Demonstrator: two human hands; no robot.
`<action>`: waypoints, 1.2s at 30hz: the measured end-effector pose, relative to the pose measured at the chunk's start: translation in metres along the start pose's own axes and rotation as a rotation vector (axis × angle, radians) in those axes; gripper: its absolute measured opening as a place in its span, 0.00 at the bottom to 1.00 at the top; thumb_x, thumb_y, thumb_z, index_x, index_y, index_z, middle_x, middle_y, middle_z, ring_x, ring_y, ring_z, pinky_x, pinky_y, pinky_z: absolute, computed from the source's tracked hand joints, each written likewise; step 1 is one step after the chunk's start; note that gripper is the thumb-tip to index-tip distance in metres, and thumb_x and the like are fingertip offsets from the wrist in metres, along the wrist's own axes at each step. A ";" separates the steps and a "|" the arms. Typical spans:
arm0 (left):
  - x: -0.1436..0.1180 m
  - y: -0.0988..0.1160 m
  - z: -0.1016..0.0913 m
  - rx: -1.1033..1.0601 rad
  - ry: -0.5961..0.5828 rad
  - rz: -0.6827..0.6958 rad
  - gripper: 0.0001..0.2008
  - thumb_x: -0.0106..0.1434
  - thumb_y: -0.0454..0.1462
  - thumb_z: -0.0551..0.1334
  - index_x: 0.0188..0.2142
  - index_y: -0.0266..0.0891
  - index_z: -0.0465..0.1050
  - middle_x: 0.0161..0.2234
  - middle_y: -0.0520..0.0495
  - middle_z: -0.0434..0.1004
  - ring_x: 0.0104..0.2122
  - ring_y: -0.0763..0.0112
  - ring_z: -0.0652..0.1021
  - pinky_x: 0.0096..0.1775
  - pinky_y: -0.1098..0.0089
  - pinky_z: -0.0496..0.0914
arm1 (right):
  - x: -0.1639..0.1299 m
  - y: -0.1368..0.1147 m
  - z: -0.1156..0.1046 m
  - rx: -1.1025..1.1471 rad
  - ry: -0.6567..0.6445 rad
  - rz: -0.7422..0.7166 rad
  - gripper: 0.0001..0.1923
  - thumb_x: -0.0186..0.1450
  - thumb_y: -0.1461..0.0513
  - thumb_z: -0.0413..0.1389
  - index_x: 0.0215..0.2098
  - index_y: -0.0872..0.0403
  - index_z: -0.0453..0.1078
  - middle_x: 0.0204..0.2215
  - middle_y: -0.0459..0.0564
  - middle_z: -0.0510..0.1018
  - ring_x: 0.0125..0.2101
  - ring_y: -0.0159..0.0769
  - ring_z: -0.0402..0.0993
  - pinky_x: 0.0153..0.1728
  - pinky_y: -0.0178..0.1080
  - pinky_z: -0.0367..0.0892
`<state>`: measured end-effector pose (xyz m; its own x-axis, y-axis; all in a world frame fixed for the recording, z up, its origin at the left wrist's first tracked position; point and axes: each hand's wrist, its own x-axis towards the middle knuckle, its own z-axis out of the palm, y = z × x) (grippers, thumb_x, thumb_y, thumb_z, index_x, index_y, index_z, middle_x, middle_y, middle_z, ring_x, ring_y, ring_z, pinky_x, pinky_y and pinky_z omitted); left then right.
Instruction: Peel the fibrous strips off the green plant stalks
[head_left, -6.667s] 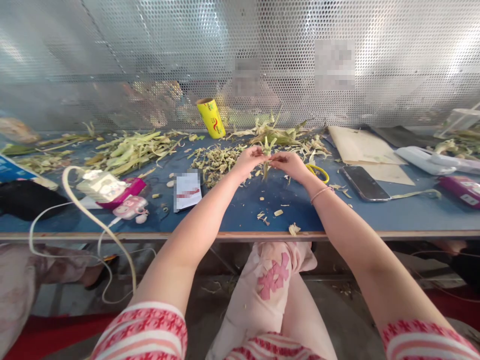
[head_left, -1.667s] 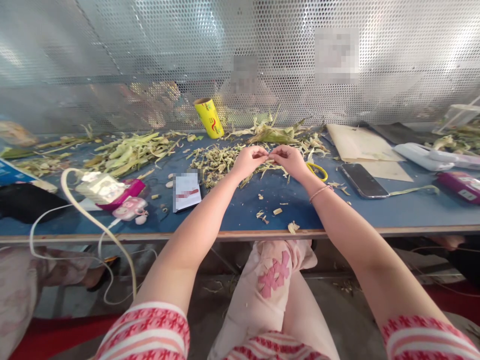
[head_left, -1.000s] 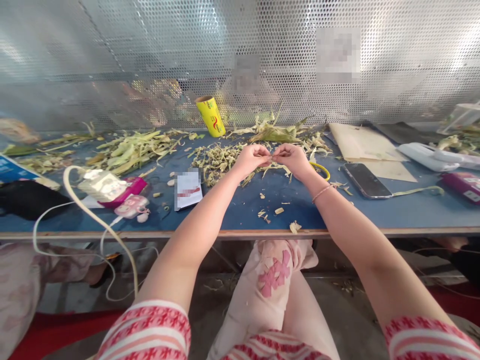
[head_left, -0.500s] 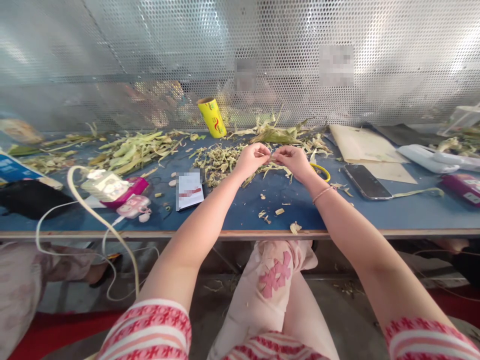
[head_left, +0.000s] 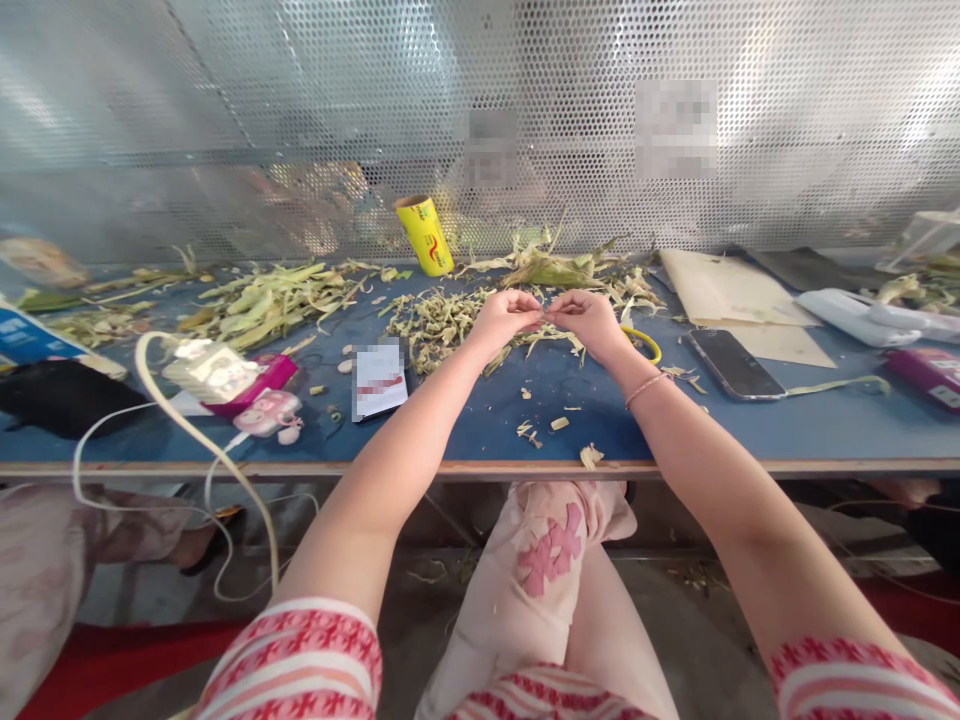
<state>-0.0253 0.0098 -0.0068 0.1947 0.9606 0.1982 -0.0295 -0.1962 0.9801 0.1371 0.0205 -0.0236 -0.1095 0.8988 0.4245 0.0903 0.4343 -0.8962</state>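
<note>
My left hand (head_left: 510,318) and my right hand (head_left: 585,318) meet fingertip to fingertip above the blue table (head_left: 480,430). Both are closed in a pinch. Whatever lies between the fingers is too small to make out. Beside and behind my left hand spreads a heap of short, curled, dry greenish plant pieces (head_left: 431,325). Longer dry leaves (head_left: 562,268) lie just beyond the hands. A yellow ring (head_left: 643,343) rests by my right wrist, partly hidden by it. Small pale scraps (head_left: 559,423) are scattered nearer the table edge.
A yellow cardboard tube (head_left: 425,237) stands tilted against the perforated metal panel (head_left: 555,60). Long pale strips (head_left: 262,305) are piled at left, near a cabled charger (head_left: 214,370). A phone (head_left: 735,364) and a beige sheet (head_left: 727,285) lie at right. Another person's leg (head_left: 45,590) shows lower left.
The fingertips of both hands have shifted very slightly against each other. Everything on the table stays where it was.
</note>
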 end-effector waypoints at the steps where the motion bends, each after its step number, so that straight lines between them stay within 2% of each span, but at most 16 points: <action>1: 0.000 0.000 0.000 0.009 -0.001 0.009 0.06 0.54 0.27 0.66 0.29 0.34 0.70 0.24 0.53 0.75 0.27 0.78 0.77 0.40 0.67 0.75 | 0.000 0.000 0.000 0.000 0.002 0.001 0.19 0.42 0.51 0.70 0.25 0.53 0.72 0.23 0.45 0.76 0.27 0.31 0.71 0.34 0.38 0.69; 9: 0.003 -0.001 -0.003 0.105 0.002 0.149 0.08 0.49 0.26 0.65 0.28 0.35 0.69 0.26 0.53 0.74 0.29 0.77 0.75 0.37 0.71 0.71 | -0.005 -0.004 0.003 0.099 -0.039 0.063 0.19 0.46 0.50 0.69 0.26 0.54 0.72 0.23 0.45 0.75 0.27 0.30 0.71 0.35 0.38 0.71; 13: 0.003 -0.003 -0.003 0.088 -0.010 0.145 0.09 0.47 0.26 0.66 0.29 0.35 0.69 0.27 0.53 0.75 0.29 0.78 0.75 0.37 0.71 0.70 | -0.004 -0.005 0.002 0.076 -0.031 0.039 0.19 0.45 0.51 0.69 0.26 0.54 0.72 0.23 0.45 0.75 0.27 0.30 0.70 0.34 0.38 0.70; 18: 0.005 -0.007 -0.003 0.014 -0.014 0.084 0.07 0.51 0.30 0.67 0.29 0.34 0.69 0.26 0.53 0.74 0.27 0.78 0.75 0.37 0.69 0.71 | -0.002 -0.001 0.001 0.050 -0.009 0.004 0.16 0.44 0.55 0.69 0.26 0.55 0.72 0.23 0.44 0.74 0.27 0.29 0.70 0.34 0.38 0.68; 25: 0.010 -0.014 -0.005 0.040 -0.034 0.135 0.09 0.50 0.30 0.68 0.31 0.35 0.70 0.28 0.52 0.75 0.28 0.78 0.75 0.36 0.71 0.70 | -0.002 -0.001 0.000 0.107 -0.011 0.051 0.17 0.42 0.57 0.70 0.26 0.55 0.72 0.23 0.43 0.75 0.27 0.29 0.71 0.36 0.38 0.68; 30: 0.008 -0.010 -0.005 0.075 -0.018 0.191 0.10 0.48 0.29 0.67 0.29 0.35 0.69 0.29 0.52 0.75 0.31 0.77 0.75 0.39 0.70 0.70 | -0.003 -0.001 0.000 0.219 -0.043 0.094 0.19 0.39 0.58 0.72 0.25 0.55 0.72 0.24 0.43 0.75 0.28 0.28 0.71 0.37 0.37 0.68; 36: 0.005 -0.004 -0.004 0.292 -0.015 0.245 0.07 0.50 0.28 0.65 0.29 0.36 0.68 0.29 0.51 0.75 0.31 0.75 0.76 0.39 0.69 0.71 | -0.001 0.007 0.002 0.207 -0.087 0.134 0.17 0.42 0.56 0.70 0.27 0.56 0.73 0.24 0.45 0.77 0.28 0.29 0.71 0.36 0.38 0.69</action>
<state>-0.0285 0.0167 -0.0097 0.2309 0.8756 0.4242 0.2031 -0.4697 0.8591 0.1354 0.0225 -0.0305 -0.1957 0.9351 0.2955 -0.0939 0.2821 -0.9548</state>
